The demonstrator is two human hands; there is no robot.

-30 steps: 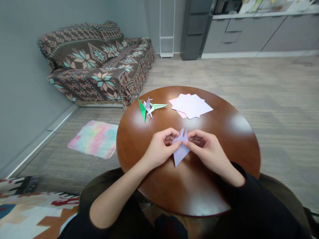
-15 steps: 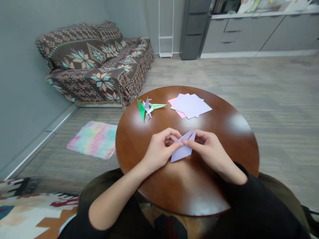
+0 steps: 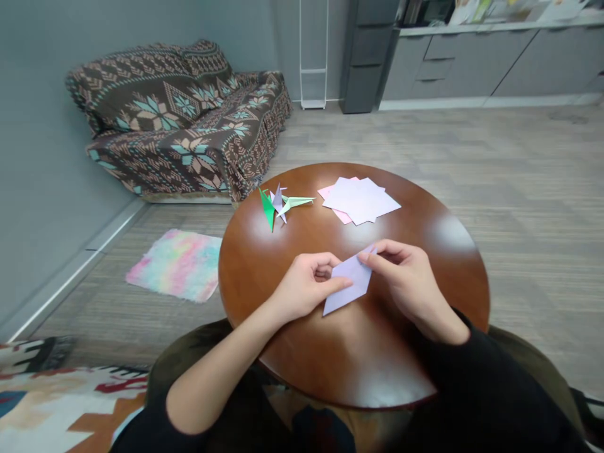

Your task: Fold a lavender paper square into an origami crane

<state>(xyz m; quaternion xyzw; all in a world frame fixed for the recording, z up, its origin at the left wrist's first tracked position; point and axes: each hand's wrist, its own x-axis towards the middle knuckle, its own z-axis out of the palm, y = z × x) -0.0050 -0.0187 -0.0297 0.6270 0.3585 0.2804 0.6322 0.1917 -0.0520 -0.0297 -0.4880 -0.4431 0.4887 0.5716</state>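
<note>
A folded piece of lilac paper (image 3: 348, 286) lies low over the near middle of the round wooden table (image 3: 425, 352), held between both hands. The left hand (image 3: 306, 290) pinches its left edge, thumb laid flat on top and fingers curled under. The right hand (image 3: 410, 280) grips the upper right corner between thumb and fingertips. Farther back on the table a loose stack of pale paper sheets (image 3: 361, 200) lies flat, and just left of it sit folded paper figures (image 3: 279, 204) in green and lilac.
</note>
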